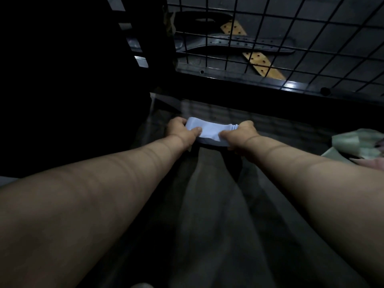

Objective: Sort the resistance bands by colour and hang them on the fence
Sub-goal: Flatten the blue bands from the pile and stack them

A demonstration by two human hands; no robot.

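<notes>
**Holding one pale band, ready to hang it**

You have a pale blue band [209, 130] pulled flat between your two hands. Your left hand [182, 132] grips the left end, with the thumb on top. Your right hand [241, 133] grips the right end, where the band is bunched into small folds. Both hands are closed around it. The band is up in the air, low down and just in front of the fence [228, 80]. It does not touch the wire.

This looks like the hanging step for this one colour. No bands can be seen on the part of the fence in view. Some belts [239, 41] lie behind the wire.

Next, you will likely need to lift the band up to the wire squares. Pick a spot for pale blue. Then push one end through a square or loop it over a wire, so it stays up when you let go. It is very dark here, so aim slowly.

More bands wait near your right arm: a green bunch [357, 142] and a pink one [372, 161] below it. They need their own spots.
</notes>
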